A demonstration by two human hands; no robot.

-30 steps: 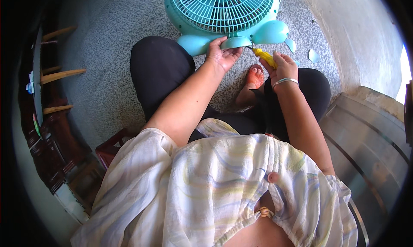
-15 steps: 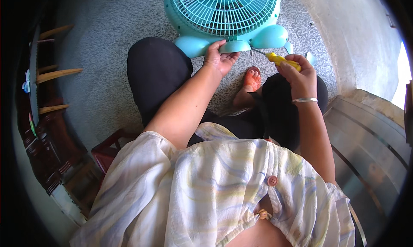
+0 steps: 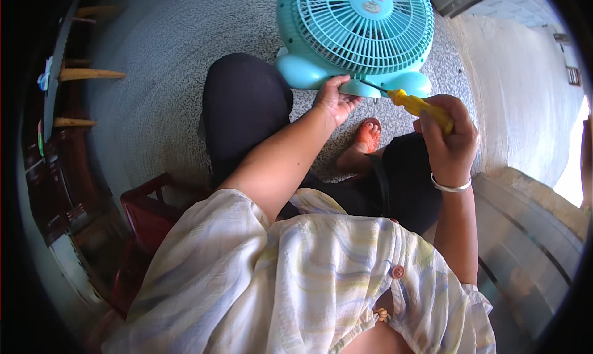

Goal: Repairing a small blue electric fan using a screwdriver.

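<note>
A turquoise fan (image 3: 370,36) with a round slatted grille lies at the top of the view, beyond my knees. My left hand (image 3: 335,105) grips the middle rounded piece (image 3: 364,90) at the near side of its base, fingers curled round it and partly hidden. My right hand (image 3: 446,135), a silver bangle at its wrist, is closed on the yellow handle of a screwdriver (image 3: 404,99). The thin shaft slants up-left to the base beside that middle piece; whether its tip is seated in anything is too small to tell.
Speckled floor (image 3: 154,64) surrounds my dark-trousered knees. My foot in an orange sandal (image 3: 369,138) sits below the fan. A dark red chair (image 3: 142,206) is at lower left, dark wooden furniture (image 3: 68,169) farther left. A pale wall (image 3: 519,88) and a metal surface (image 3: 519,243) are on the right.
My right hand has moved right and down, exposing more of the screwdriver's shaft. The fan and my left hand appear farther right in the view, which has shifted; the left hand keeps its grip.
</note>
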